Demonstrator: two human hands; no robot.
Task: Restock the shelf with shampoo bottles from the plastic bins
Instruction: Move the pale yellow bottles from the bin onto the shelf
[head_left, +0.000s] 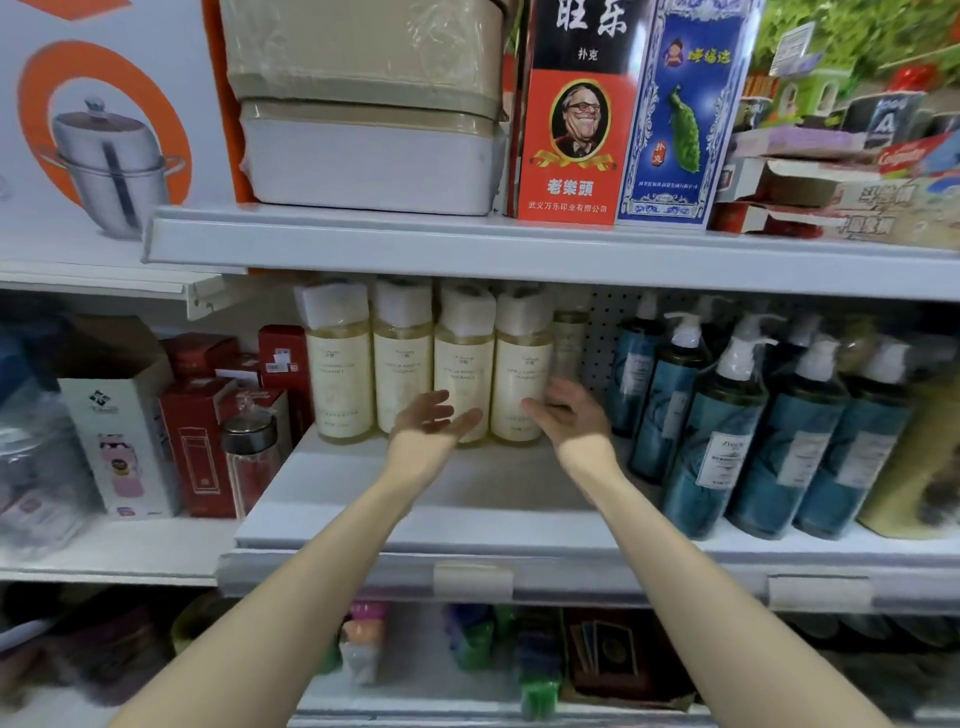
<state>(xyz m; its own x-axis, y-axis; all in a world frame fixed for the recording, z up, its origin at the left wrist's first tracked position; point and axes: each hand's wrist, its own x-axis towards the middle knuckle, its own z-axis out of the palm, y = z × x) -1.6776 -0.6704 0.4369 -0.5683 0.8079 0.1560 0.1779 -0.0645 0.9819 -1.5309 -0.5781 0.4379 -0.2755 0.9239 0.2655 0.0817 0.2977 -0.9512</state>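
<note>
Several pale yellow shampoo bottles (340, 366) with white caps stand in a row at the back of the white middle shelf (467, 519). My left hand (434, 418) reaches in with relaxed, spread fingers and holds nothing, just in front of the third bottle (462, 358). My right hand (569, 415) is also open, palm turned inward, beside the rightmost front bottle (522, 364); whether it touches the bottle is unclear. A further bottle (569, 338) stands behind, partly hidden. No plastic bins are in view.
Teal pump bottles (727, 431) crowd the shelf's right side. Red boxes (200, 441) and a glass bottle (252, 457) stand on the left shelf. The upper shelf (519, 249) overhangs closely. The front half of the middle shelf is bare.
</note>
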